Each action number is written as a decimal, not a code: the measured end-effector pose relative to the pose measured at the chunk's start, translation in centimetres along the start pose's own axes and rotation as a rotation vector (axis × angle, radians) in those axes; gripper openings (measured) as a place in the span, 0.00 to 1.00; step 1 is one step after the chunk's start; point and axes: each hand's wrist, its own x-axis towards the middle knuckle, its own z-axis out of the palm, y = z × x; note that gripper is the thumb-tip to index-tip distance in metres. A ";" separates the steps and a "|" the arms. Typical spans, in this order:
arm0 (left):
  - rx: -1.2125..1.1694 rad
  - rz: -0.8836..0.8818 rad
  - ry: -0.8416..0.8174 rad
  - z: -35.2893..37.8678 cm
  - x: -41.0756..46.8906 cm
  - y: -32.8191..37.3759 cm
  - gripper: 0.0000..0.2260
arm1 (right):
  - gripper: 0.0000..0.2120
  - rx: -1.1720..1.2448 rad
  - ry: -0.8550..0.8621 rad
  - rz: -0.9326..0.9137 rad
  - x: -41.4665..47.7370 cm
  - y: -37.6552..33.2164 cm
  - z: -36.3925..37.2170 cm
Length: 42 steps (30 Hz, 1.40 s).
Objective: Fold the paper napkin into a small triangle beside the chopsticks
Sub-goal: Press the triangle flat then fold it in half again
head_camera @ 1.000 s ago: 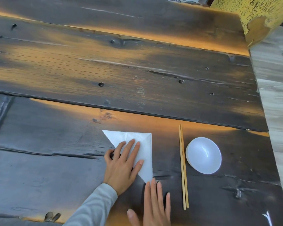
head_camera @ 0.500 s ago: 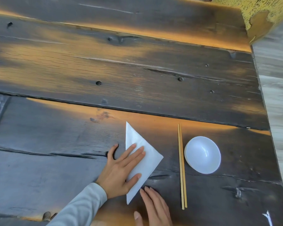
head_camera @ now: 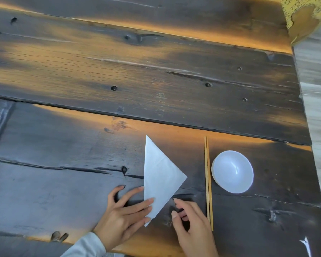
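The white paper napkin lies flat on the dark wooden table as a triangle, its long edge on the left and one corner pointing right toward the chopsticks. A gap separates that corner from the chopsticks, which lie straight and parallel. My left hand rests with spread fingers, two fingertips pressing the napkin's lower left corner. My right hand hovers just right of the napkin's lower edge, fingers curled, holding nothing, its side close to the chopsticks' near end.
A small white bowl sits right of the chopsticks. The table's right edge drops to a pale floor. A yellow peeling post stands at the far right corner. A deep plank seam crosses the table.
The napkin has turned so its long edge stands on the left and a corner points at the chopsticks. My left hand slid down off its middle; my right hand lifted and curled.
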 end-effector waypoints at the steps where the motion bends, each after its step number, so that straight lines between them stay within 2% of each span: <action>1: -0.011 -0.009 0.000 0.0 0.1 0.1 0.08 | 0.14 -0.003 -0.002 0.003 0.0 0.0 0.1; 4: -0.067 -0.081 -0.007 -0.3 0.7 0.7 0.07 | 0.15 -0.027 -0.034 -0.019 0.1 0.2 0.1; 8: -0.157 -0.238 -0.028 -1.3 2.0 1.8 0.08 | 0.27 -0.186 -0.050 -0.163 0.3 0.5 -0.1; 10: -0.216 -0.321 -0.066 -1.9 2.5 2.1 0.08 | 0.29 -0.231 -0.034 -0.222 0.7 0.5 -0.1; 15: -0.475 -0.470 -0.111 -3.0 3.9 2.4 0.07 | 0.20 -0.284 -0.041 -0.275 2.5 -0.9 -0.3; 17: -0.611 -0.531 -0.081 -3.4 4.5 2.7 0.08 | 0.14 -0.230 -0.045 -0.313 3.3 -1.5 -0.5; 20: -0.834 -0.650 -0.002 -3.9 5.2 2.9 0.09 | 0.06 -0.098 -0.050 -0.272 4.3 -2.5 -0.8; 23: -0.968 -0.718 -0.019 -4.6 5.9 2.6 0.19 | 0.04 -0.034 -0.088 -0.245 5.3 -3.0 -1.0; 26: -1.011 -0.687 -0.080 -5.0 6.3 2.2 0.28 | 0.04 0.019 -0.136 -0.242 6.4 -3.4 -1.3; 29: -0.983 -0.710 -0.087 -4.6 6.8 2.1 0.24 | 0.04 0.025 -0.153 -0.196 7.1 -3.8 -1.6; 33: -0.946 -0.758 -0.009 -4.3 7.8 2.0 0.09 | 0.02 -0.002 -0.177 -0.199 7.6 -4.0 -1.9; 34: -0.929 -0.761 -0.013 -4.4 8.1 2.0 0.07 | 0.04 -0.020 -0.177 -0.211 7.7 -3.9 -2.0; 36: -0.908 -0.765 -0.029 -4.5 8.7 2.0 0.09 | 0.09 -0.058 -0.181 -0.231 8.0 -3.8 -2.1; 42: -0.977 -0.799 0.052 -4.4 9.8 1.4 0.10 | 0.07 -0.097 -0.226 -0.294 8.4 -3.0 -2.2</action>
